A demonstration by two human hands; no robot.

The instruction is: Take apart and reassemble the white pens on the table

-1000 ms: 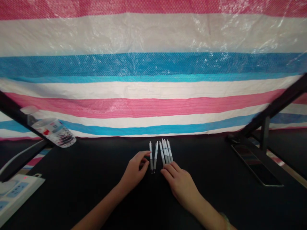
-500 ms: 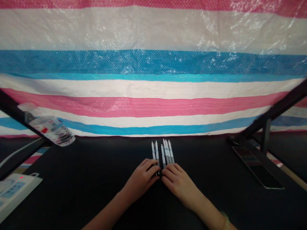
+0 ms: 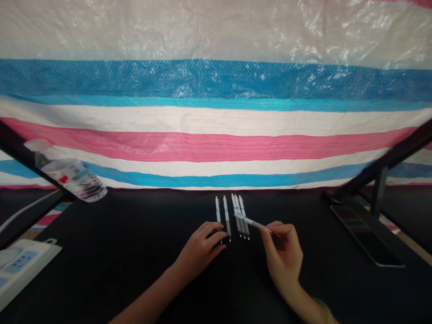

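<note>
My right hand pinches one end of a white and grey pen between thumb and fingertips. This pen slants up to the left, and its other end crosses in front of a close group of three similar pens. Resting on the black tabletop, my left hand has its fingers slightly bent and its thumb apart. Its fingertips lie over the lower part of the leftmost pen, partly hiding it. Another pen lies just right of those fingertips.
A clear plastic bottle leans at the far left, above a white power strip. A dark phone lies on the right, beside a black metal support. Behind the black tabletop hangs a striped plastic sheet.
My right hand has moved right, lifting one pen from the right group and swinging it aslant. The second pen on the left now lies apart from the leftmost one. The view has tilted slightly down.
</note>
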